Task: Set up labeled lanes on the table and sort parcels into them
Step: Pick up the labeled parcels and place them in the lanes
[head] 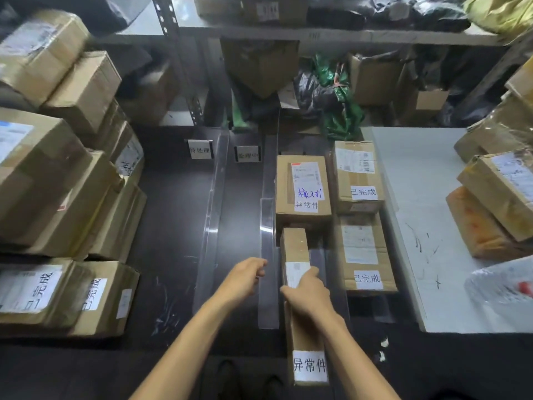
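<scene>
Six o'clock: right hand grip clamps the long brown cardboard parcel; left hand beside the clear plastic divider, grip impossible to tell.

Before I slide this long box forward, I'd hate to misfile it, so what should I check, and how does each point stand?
1. Label match: the long box and the box ahead both read 异常件: ok.
2. Grip of the right hand round the long box: ok.
3. Room ahead: the far end lies very near the box ahead; touching or not: cannot tell.
4. This lane's own sign: none visible: cannot tell.
5. The clear divider stands beside the long box, with the left hand at it; contact: cannot tell.
6. Long box fully on the table: not ok, its near end reaches past the front edge.
</scene>
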`<action>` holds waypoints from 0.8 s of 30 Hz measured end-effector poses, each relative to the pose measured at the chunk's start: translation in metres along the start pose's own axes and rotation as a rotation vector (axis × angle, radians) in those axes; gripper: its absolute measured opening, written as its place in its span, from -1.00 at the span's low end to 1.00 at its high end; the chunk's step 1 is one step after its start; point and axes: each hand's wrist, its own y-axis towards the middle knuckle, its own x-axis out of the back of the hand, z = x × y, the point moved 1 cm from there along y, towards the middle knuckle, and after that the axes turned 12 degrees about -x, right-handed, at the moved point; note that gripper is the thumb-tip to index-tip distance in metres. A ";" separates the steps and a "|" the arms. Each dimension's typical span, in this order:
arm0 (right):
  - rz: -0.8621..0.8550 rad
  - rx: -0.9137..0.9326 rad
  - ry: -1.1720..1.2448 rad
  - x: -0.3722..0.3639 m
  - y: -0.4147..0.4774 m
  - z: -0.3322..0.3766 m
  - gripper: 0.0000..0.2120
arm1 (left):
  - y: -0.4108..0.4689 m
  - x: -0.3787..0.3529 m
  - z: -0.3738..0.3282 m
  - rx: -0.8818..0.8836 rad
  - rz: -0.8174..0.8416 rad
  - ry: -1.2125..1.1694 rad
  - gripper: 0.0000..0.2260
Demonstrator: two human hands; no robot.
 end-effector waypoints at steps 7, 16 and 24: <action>-0.076 0.017 0.022 -0.017 0.022 0.007 -0.25 | 0.013 0.006 0.017 -0.001 0.036 0.070 -0.79; -0.125 0.046 -0.018 -0.026 0.031 0.009 -0.26 | 0.021 0.019 0.025 0.004 0.089 0.116 -0.78; -0.148 0.040 -0.016 -0.022 0.045 0.022 -0.32 | 0.026 0.028 0.027 -0.002 0.102 0.133 -0.72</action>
